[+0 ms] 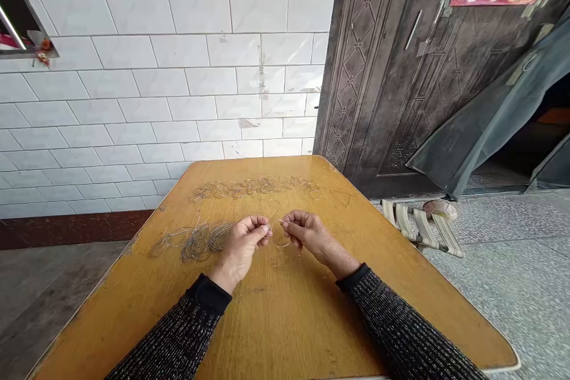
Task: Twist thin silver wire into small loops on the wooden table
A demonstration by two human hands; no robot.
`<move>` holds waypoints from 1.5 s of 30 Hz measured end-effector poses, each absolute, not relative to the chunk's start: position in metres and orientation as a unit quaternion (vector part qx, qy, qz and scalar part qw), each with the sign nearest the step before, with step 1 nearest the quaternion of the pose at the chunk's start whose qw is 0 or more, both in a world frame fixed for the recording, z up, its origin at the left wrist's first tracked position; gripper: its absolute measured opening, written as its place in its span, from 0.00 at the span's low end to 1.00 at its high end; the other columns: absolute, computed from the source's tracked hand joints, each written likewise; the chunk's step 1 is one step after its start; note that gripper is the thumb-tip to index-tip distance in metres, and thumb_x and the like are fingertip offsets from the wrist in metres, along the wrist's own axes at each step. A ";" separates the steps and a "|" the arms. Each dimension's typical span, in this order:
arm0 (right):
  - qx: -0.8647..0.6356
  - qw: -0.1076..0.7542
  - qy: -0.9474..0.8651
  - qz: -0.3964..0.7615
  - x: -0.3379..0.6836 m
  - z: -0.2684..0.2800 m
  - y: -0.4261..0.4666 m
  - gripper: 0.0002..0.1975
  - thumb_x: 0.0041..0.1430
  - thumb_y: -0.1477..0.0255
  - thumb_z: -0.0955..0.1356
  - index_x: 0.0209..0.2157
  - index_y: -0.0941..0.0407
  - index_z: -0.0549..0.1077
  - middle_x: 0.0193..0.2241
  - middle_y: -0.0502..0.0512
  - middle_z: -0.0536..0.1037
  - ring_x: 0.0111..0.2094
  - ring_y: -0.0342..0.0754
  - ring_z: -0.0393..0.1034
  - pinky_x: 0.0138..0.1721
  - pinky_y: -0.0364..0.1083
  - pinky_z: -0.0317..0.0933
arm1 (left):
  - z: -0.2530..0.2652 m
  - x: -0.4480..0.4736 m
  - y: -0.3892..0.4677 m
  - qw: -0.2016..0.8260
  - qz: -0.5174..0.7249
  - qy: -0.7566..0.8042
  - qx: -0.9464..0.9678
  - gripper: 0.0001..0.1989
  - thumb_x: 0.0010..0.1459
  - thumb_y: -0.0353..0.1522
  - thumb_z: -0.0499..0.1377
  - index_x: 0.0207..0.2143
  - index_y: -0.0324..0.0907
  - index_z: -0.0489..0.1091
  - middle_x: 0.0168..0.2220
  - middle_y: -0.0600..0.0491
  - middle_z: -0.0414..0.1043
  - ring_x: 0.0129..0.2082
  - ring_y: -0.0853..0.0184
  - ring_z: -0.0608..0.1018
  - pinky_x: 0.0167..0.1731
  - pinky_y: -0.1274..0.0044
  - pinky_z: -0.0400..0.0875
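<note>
1. pinching a thin wire loop point(282, 246), in the head view, are both hands: the left hand point(243, 242) has thumb and fingertips on its left side, the right hand point(309, 234) on its right, over the middle of the table point(285, 320).
2. the table's side edges flare toward the viewer; its far edge sits by the white tiled wall point(178, 41).
3. open wood gives room between the forearms and from the right hand out to the right edge.
4. wire heaps point(196, 243) crowd the left hand's outer side; a row of wire coils point(252, 187) stretches across beyond both hands.
5. off the right edge stand a striped-strap seat point(425, 228), a dark carved door point(369, 71) and a grey curtain point(494, 119).
</note>
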State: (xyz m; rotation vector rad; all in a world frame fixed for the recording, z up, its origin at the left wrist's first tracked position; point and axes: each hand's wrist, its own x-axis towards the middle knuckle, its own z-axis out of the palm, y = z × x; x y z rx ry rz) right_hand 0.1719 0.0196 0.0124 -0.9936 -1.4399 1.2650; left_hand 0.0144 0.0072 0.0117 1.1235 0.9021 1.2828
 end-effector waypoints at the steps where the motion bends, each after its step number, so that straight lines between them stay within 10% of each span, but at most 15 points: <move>1: -0.408 0.480 -0.579 0.519 0.172 0.013 0.020 0.09 0.45 0.66 0.65 0.23 0.58 0.64 0.16 0.44 0.66 0.11 0.34 0.54 0.13 0.37 0.48 | 0.012 0.014 0.008 0.571 0.556 0.384 0.465 0.09 0.41 0.31 0.62 0.27 0.37 0.66 0.25 0.55 0.66 0.25 0.73 0.70 0.26 0.81 0.62; 17: -0.432 0.416 -0.636 0.486 0.175 0.009 0.022 0.09 0.42 0.78 0.59 0.29 0.57 0.63 0.11 0.40 0.64 0.09 0.36 0.53 0.10 0.36 0.47 | 0.015 0.007 0.013 0.462 0.590 0.415 0.516 0.06 0.43 0.30 0.60 0.26 0.38 0.67 0.24 0.56 0.66 0.23 0.75 0.69 0.22 0.82 0.59; 25: -0.452 0.478 -0.618 0.430 0.169 0.008 0.021 0.07 0.42 0.77 0.59 0.27 0.56 0.58 0.12 0.41 0.66 0.09 0.36 0.56 0.11 0.36 0.48 | 0.019 0.014 0.004 0.601 0.562 0.371 0.430 0.20 0.42 0.31 0.63 0.39 0.40 0.63 0.30 0.54 0.68 0.27 0.74 0.70 0.23 0.83 0.60; 32: -0.486 0.509 -0.657 0.269 0.169 0.010 0.015 0.10 0.49 0.76 0.58 0.34 0.57 0.64 0.14 0.42 0.65 0.11 0.37 0.60 0.16 0.37 0.54 | 0.010 0.024 -0.005 0.641 0.494 0.345 0.476 0.10 0.46 0.34 0.61 0.31 0.38 0.67 0.34 0.51 0.68 0.33 0.70 0.70 0.28 0.80 0.64; 45: -0.398 0.518 -0.628 0.422 0.176 0.017 0.019 0.12 0.49 0.64 0.66 0.21 0.57 0.64 0.14 0.44 0.64 0.12 0.35 0.53 0.14 0.37 0.48 | 0.007 0.023 -0.005 0.575 0.457 0.398 0.549 0.11 0.49 0.38 0.58 0.28 0.37 0.69 0.28 0.51 0.67 0.28 0.70 0.69 0.24 0.81 0.62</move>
